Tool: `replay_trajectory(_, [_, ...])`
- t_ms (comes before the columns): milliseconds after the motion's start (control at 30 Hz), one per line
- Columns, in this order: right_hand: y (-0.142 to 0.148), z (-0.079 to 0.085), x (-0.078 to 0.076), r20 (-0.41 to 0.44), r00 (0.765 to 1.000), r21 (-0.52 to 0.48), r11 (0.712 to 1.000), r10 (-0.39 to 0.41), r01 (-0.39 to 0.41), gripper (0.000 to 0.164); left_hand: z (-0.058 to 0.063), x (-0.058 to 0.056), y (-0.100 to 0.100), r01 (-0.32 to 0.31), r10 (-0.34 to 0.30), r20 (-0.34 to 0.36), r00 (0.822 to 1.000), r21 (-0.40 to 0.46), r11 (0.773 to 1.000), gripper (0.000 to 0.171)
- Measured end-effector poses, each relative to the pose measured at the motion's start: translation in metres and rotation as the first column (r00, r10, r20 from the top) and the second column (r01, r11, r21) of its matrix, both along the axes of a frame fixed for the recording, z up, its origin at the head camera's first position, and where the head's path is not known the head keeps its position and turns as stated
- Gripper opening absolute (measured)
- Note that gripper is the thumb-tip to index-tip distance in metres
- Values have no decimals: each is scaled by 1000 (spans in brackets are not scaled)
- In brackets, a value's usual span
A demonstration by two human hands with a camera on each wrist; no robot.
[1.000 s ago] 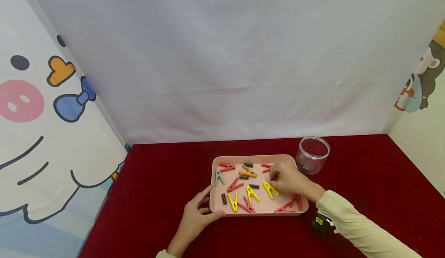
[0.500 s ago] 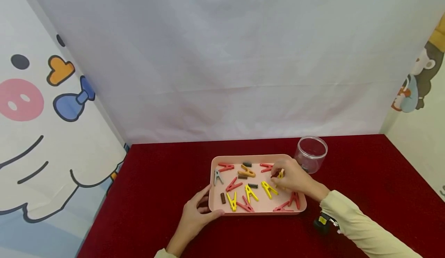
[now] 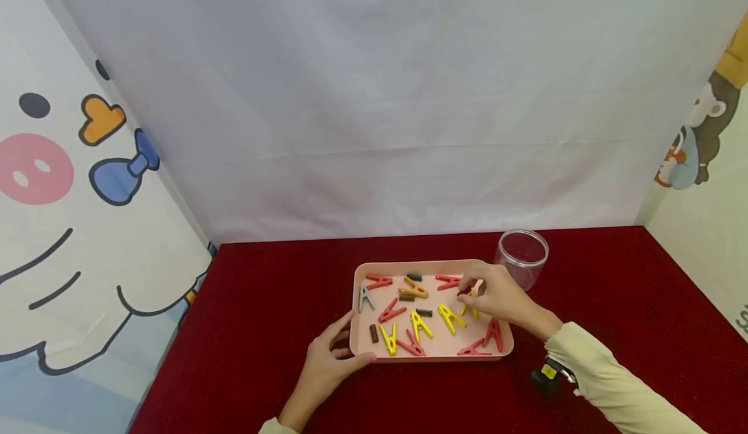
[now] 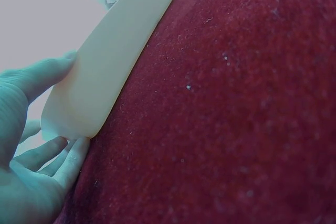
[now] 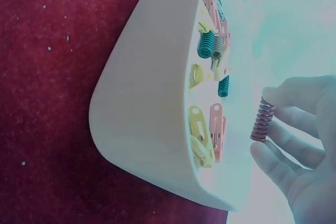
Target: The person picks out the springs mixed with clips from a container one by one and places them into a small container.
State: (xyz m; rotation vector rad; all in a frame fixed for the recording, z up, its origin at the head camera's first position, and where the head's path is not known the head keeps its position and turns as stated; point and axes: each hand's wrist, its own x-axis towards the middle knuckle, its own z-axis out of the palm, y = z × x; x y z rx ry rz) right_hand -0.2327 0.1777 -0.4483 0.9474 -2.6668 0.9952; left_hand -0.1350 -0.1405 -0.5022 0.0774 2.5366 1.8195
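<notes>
A pink tray (image 3: 432,358) holds red, yellow, orange and grey-blue spring clips, with several loose coil springs among them. My left hand (image 3: 327,359) grips its near left corner; in the left wrist view the thumb (image 4: 50,74) lies against the wall near the rim and the fingers touch the base edge. Over the tray's right part, my right hand (image 3: 499,294) pinches a reddish coil spring (image 5: 262,120) end to end between thumb and finger. Below that hand lies a yellow clip (image 3: 472,307), partly covered by it.
A transparent round jar (image 3: 522,252) stands behind the tray's right end. Dark red cloth (image 3: 280,291) covers the table, and a pale curtain (image 3: 409,96) hangs behind it. A small dark device (image 3: 546,375) is by the right wrist.
My right hand has shifted slightly right and up with the spring between its fingers, uncovering more of the yellow clip beneath. The left hand stays on the tray corner.
</notes>
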Motion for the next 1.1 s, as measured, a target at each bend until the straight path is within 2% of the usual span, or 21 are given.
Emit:
replay_trajectory(100, [2,1,0,2,1000,-21,1000,-3,3,13,0,0,0,4,-4,-5,1000,-6,1000,78])
replay_trajectory(133, [2,1,1,1,1000,-26,1000,-5,5,13,5,1,0,9,-9,-2,1000,0,1000,78])
replay_trajectory(333, [5,5,3,3,1000,-50,999,-16,16,13,5,2,1,7,-7,2,1000,2,1000,79])
replay_trajectory(367, [5,6,3,4,1000,-53,998,-18,18,13,1,0,0,1,-1,2,1000,-2,1000,79])
replay_trajectory(567, [8,10,5,5,999,-45,998,-40,40,12,1,0,0,0,-1,8,1000,19,1000,78])
replay_trajectory(767, [10,14,9,45,996,-41,996,-81,83,11,0,0,0,3,-3,3,1000,12,1000,78])
replay_trajectory(1100, [16,20,11,71,995,-116,990,-71,79,10,-2,0,1,-2,2,12,1000,22,1000,78])
